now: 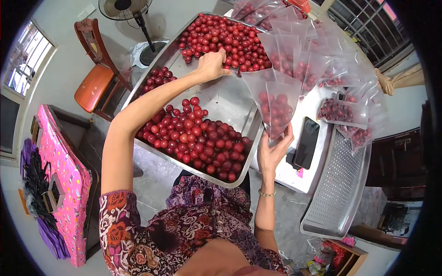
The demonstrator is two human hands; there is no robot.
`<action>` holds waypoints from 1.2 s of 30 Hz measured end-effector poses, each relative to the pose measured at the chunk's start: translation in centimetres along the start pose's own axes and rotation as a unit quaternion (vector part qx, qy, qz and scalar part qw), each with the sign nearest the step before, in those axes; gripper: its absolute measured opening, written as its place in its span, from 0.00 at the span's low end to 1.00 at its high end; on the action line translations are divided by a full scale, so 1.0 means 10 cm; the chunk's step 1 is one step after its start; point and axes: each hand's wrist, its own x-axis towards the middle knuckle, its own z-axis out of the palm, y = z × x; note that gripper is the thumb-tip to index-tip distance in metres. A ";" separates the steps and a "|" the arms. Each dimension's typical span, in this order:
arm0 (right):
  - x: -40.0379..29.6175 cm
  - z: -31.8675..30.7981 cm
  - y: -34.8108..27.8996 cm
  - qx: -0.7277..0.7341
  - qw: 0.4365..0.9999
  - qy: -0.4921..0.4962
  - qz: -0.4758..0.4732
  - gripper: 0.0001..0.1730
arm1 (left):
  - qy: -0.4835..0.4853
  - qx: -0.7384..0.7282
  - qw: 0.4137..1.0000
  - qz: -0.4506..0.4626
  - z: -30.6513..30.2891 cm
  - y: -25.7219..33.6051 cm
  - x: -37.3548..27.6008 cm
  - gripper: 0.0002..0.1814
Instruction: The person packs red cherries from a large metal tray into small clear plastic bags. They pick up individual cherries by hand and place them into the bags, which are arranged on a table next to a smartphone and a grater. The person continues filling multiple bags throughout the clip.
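Note:
A wide metal tray [224, 95] lies before me with small round red fruits, plum-like, in separate heaps. My left hand [213, 65] reaches across it to the far heap [224, 36], its fingers curled at the near edge of the fruits. The fingertips are partly hidden, so whether it holds a fruit is unclear. At the tray's right edge, my right hand [274, 148] grips the narrow lower end of a clear plastic bag [276, 107] part filled with the same fruits. A larger heap [193, 138] fills the tray's near side.
Several filled plastic bags [293, 69] crowd the white table [293, 179] at right. A black smartphone [306, 143] lies there, beside a perforated metal tray [336, 186]. Left are a wooden chair [95, 86], a standing fan [141, 27] and a pink-covered table [67, 186].

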 end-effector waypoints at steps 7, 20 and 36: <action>0.00 0.01 0.00 -0.001 1.000 0.002 -0.011 0.42 | 0.010 -0.005 1.000 -0.029 0.04 0.04 0.02 0.25; 0.00 0.00 0.03 -0.003 1.000 0.001 -0.019 0.42 | -0.156 -0.502 0.848 -0.068 -0.70 0.23 -0.56 0.20; -0.01 0.00 0.02 0.019 1.000 -0.004 -0.008 0.41 | -0.155 -0.590 0.793 -0.011 -1.09 0.63 -1.00 0.18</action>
